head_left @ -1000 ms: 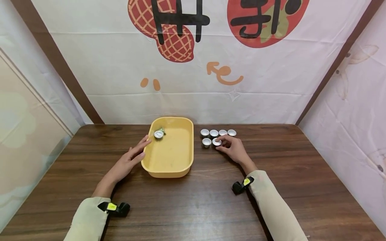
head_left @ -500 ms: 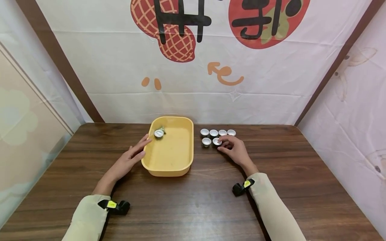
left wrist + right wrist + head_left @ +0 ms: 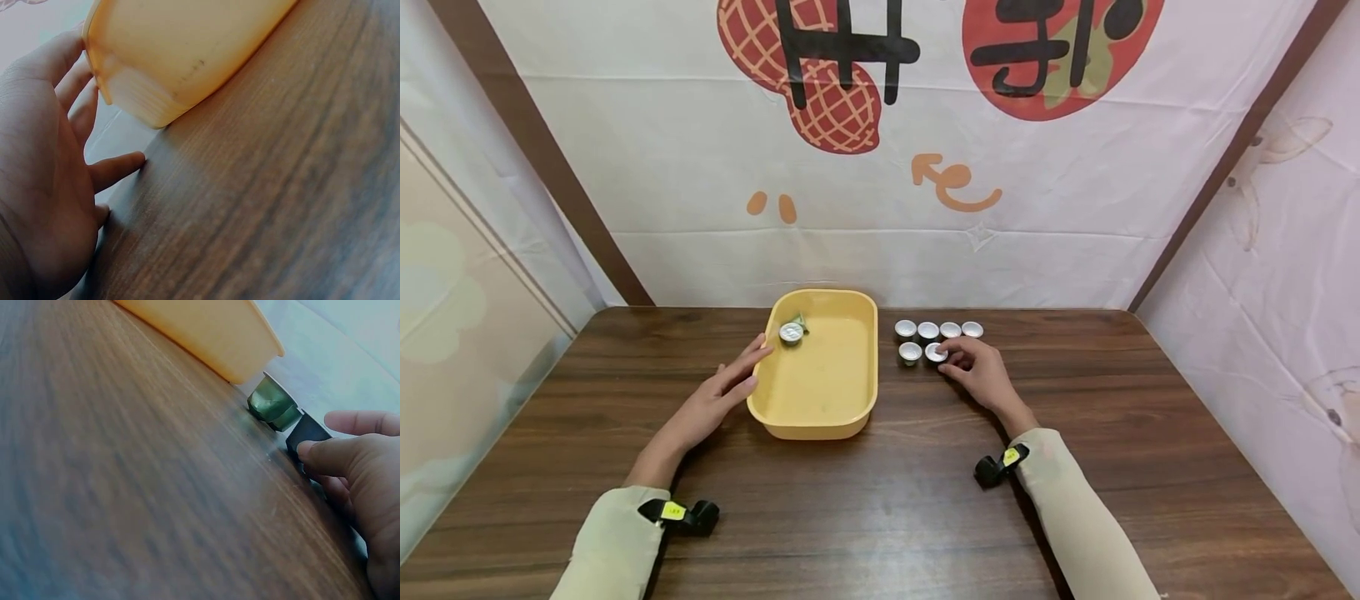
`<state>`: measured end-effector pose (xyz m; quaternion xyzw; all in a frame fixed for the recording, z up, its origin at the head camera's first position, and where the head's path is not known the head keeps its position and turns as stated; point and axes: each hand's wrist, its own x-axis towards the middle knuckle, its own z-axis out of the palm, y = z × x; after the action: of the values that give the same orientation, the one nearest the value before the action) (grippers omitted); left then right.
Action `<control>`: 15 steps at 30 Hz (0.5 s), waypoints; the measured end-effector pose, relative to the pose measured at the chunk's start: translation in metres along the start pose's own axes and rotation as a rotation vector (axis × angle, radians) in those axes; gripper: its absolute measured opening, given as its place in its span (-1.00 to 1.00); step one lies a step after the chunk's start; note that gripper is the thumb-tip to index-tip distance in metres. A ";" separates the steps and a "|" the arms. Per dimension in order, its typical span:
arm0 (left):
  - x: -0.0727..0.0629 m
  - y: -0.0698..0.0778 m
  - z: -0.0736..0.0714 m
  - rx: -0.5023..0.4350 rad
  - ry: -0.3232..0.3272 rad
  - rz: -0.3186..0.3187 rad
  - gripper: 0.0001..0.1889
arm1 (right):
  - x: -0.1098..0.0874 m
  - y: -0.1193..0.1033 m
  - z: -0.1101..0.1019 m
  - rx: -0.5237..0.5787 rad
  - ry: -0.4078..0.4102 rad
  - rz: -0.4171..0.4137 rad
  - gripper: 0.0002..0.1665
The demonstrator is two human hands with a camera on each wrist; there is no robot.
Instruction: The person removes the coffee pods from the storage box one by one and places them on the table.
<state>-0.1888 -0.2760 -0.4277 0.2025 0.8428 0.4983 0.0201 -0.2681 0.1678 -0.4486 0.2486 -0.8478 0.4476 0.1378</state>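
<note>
The right hand (image 3: 981,375) pinches a dark cup (image 3: 307,434) with a silvery top, thumb against its side, at the right end of the front row on the bench (image 3: 880,517). Just left of it stands a green cup (image 3: 270,402); four silver-topped cups (image 3: 928,331) line up behind. The left hand (image 3: 715,404), fingers extended, touches the left rim of the yellow tub (image 3: 812,432), where another silver-topped cup (image 3: 791,335) lies near the far left corner beside a small green item (image 3: 802,321).
</note>
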 end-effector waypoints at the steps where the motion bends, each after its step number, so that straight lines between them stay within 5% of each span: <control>1: 0.000 0.000 0.000 -0.001 0.000 0.000 -0.45 | 0.001 0.000 0.000 -0.009 -0.001 0.000 -0.67; 15: 0.000 0.000 0.001 -0.015 -0.008 0.002 -0.44 | -0.001 -0.002 -0.002 -0.003 0.021 0.030 -0.62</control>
<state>-0.1883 -0.2755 -0.4280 0.2051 0.8387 0.5039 0.0247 -0.2662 0.1686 -0.4468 0.2310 -0.8507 0.4508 0.1404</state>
